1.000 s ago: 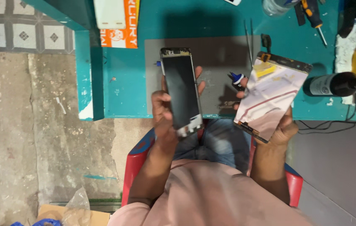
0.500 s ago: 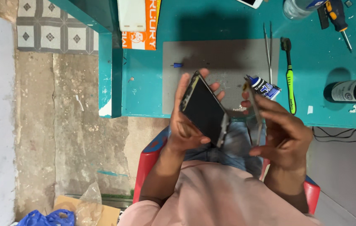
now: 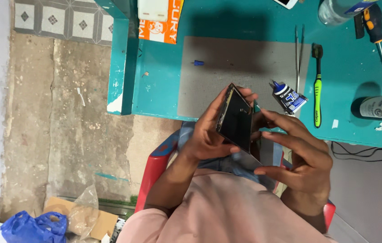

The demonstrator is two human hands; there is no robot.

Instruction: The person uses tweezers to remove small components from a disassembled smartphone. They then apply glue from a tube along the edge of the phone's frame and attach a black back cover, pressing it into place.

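My left hand (image 3: 204, 139) grips a black phone body (image 3: 236, 119) by its edges and holds it tilted over my lap, just in front of the teal table (image 3: 155, 76). My right hand (image 3: 296, 157) is right beside it, fingers half spread. It holds a thin screen panel (image 3: 250, 157), seen almost edge-on and mostly hidden behind the phone body and my fingers. The two parts are close together, perhaps touching.
On the table lie a grey work mat (image 3: 227, 67), a small blue cap (image 3: 197, 63), a glue tube (image 3: 290, 96), tweezers (image 3: 298, 54), a green toothbrush (image 3: 317, 94), a screwdriver (image 3: 373, 27) and a dark bottle (image 3: 379, 108). I sit on a red chair (image 3: 155, 166).
A second ago the phone body and the screen panel were held apart and face-up. Both hands have come together and turned the parts towards each other.
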